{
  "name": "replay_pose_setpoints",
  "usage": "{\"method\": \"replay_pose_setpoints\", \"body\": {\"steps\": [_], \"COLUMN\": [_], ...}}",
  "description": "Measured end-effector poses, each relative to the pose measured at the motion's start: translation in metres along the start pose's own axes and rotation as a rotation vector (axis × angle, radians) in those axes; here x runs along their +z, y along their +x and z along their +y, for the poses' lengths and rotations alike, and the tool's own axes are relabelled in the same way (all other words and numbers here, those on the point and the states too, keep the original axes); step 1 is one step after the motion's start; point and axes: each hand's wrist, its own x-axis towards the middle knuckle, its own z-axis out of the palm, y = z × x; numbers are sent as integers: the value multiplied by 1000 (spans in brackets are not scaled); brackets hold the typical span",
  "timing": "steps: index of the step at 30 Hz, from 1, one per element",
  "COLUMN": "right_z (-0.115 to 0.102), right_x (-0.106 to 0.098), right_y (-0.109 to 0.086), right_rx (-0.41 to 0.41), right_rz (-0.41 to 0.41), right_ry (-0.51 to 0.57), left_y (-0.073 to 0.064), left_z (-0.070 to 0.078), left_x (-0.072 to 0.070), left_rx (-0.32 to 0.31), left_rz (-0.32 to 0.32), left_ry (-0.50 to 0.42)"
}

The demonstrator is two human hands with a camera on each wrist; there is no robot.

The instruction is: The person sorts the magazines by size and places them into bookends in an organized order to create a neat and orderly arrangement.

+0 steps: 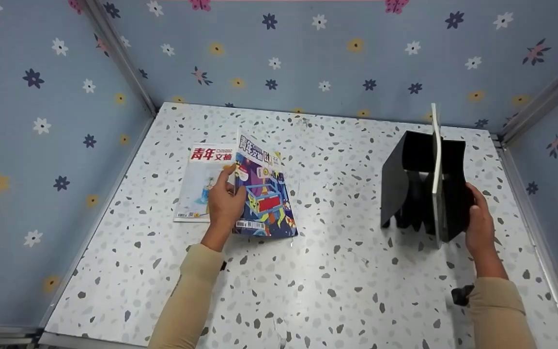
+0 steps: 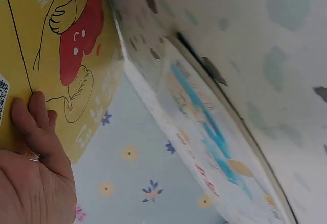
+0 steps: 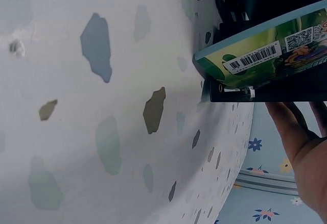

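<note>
My left hand (image 1: 227, 198) pinches the left edge of a magazine (image 1: 267, 203) with a purple-blue illustrated cover, tilted up from the table. In the left wrist view its yellow back cover (image 2: 76, 55) faces the fingers (image 2: 38, 127). A second magazine (image 1: 194, 184), pale with a red title, lies flat to the left, partly behind the hand. At the right, a black desk file holder (image 1: 395, 179) has a thin book (image 1: 437, 169) standing upright in it. My right hand (image 1: 481, 225) touches the holder's right outer side; the right wrist view shows its fingers (image 3: 288, 127) extended against the wall.
The speckled white table (image 1: 337, 291) is bounded by blue flowered panels (image 1: 308, 58) at the back and both sides. Metal frame bars (image 1: 119, 53) run along the panel corners. A metal rail edges the table at right.
</note>
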Motion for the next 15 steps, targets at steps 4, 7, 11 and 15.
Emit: {"method": "replay_pose_setpoints", "body": {"steps": [4, 7, 11, 15], "right_z": [0, 0, -1, -2], "right_x": [-1, -1, 0, 1], "right_y": [0, -1, -1, -1], "right_rx": [33, 41, 32, 7], "right_rz": [0, 5, 9, 15], "right_ry": [0, -23, -55, -63], "left_y": [-6, -12, -19, -25], "left_z": [8, 14, 24, 36], "left_x": [3, 5, 9, 15], "left_rx": [95, 168, 243, 306], "left_rz": [8, 12, 26, 51], "left_ry": [-44, -82, -130, -161]}}
